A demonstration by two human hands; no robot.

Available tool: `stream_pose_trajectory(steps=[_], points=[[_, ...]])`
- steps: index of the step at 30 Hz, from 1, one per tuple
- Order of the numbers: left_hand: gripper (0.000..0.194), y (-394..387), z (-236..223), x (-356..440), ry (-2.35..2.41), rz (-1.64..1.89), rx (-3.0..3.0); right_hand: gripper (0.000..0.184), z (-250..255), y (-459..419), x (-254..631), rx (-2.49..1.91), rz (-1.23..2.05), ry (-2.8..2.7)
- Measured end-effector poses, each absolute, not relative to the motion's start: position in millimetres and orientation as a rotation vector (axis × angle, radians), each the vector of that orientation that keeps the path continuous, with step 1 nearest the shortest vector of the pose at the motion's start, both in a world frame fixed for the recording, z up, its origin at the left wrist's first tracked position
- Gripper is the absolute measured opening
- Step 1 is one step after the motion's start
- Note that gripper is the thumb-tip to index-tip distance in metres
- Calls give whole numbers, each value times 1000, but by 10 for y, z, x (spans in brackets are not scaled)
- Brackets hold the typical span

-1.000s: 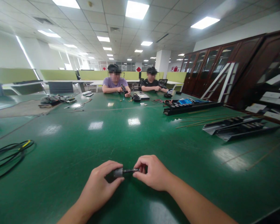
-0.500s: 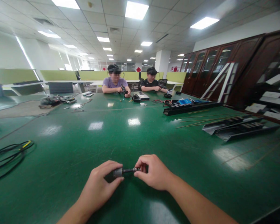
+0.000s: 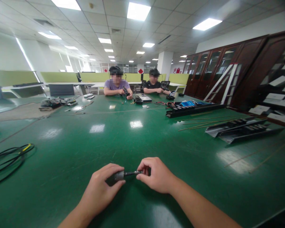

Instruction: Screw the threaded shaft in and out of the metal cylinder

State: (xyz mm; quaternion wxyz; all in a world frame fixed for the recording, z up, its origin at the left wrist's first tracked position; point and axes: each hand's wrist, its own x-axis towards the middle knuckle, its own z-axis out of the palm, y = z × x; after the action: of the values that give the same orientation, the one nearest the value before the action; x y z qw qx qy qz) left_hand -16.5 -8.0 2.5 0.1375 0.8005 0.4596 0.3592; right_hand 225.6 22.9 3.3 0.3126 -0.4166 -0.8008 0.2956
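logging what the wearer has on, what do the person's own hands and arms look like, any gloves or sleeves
The left hand and right hand are ungloved, with no ring, watch or bracelet visible. Both forearms are bare as far as they show; no sleeve is in view.

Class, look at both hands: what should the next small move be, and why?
Perhaps a slight twist with the right hand, holding the left hand steady: the left grips the grey cylinder, the right pinches the far end of the dark rod, and the two parts lie in line.
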Motion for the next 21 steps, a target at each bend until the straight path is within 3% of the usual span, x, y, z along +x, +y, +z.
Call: stream_pose_trajectory(steps=[21], points=[[22,-72,28,-184,1325,1024,2314,7,35,231,2265,-1103,759,-2109]])
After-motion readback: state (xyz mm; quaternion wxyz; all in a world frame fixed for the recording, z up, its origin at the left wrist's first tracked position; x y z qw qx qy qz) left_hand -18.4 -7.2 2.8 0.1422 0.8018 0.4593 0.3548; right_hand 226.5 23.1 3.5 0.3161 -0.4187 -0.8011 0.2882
